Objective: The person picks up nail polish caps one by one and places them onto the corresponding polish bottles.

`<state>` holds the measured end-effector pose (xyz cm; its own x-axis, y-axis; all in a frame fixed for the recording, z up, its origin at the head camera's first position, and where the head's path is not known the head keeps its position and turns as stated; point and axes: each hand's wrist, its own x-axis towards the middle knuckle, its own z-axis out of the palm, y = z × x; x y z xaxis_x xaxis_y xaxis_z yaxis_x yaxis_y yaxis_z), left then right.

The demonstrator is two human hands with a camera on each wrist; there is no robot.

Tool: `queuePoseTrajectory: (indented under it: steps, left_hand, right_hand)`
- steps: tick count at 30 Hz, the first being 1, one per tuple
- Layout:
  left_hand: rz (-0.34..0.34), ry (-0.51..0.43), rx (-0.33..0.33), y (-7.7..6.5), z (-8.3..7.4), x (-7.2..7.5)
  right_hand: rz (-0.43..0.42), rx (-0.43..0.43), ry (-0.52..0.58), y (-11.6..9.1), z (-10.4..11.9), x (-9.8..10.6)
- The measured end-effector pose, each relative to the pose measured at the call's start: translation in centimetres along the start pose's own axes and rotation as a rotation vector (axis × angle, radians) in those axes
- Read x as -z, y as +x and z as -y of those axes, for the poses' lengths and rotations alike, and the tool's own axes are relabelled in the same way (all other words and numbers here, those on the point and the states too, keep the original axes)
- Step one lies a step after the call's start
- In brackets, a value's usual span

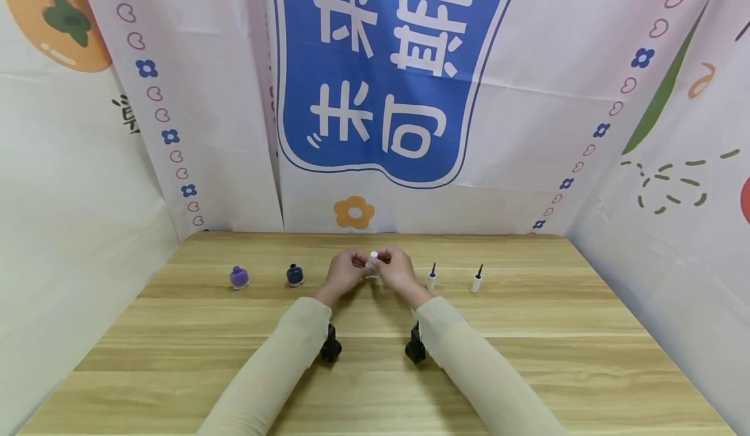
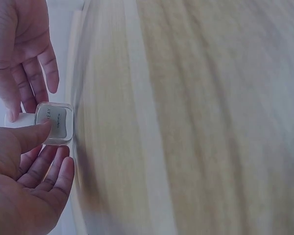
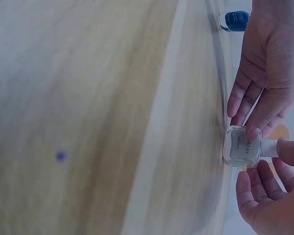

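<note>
A clear, square nail polish bottle (image 1: 372, 272) with a pale label stands upright toward the back of the wooden table. Its white cap (image 3: 269, 148) sits on the neck. My left hand (image 1: 343, 274) holds the glass body, thumb on the label and fingers behind, as the left wrist view shows. From the other side my right hand (image 1: 400, 269) pinches the white cap between thumb and fingers. In the right wrist view the bottle's base is right at the table surface.
Left of my hands stand two capless nail polish bottles, one purple (image 1: 239, 278) and one dark blue (image 1: 295, 276). To the right, two white brush caps (image 1: 431, 281) stand with dark brushes upward. A small purple spot (image 3: 61, 156) marks the table. Printed cloth (image 1: 234, 97) hangs behind.
</note>
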<state>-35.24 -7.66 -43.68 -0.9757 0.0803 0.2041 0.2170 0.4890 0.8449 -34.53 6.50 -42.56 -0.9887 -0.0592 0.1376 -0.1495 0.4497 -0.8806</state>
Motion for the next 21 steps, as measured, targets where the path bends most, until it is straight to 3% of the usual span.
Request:
queuePoseTrajectory:
  steps: [21]
  left_hand:
    - [0.003, 0.050, 0.007, -0.29, -0.41, 0.08]
  right_hand:
    - [0.051, 0.021, 0.010, -0.38, 0.28, 0.43]
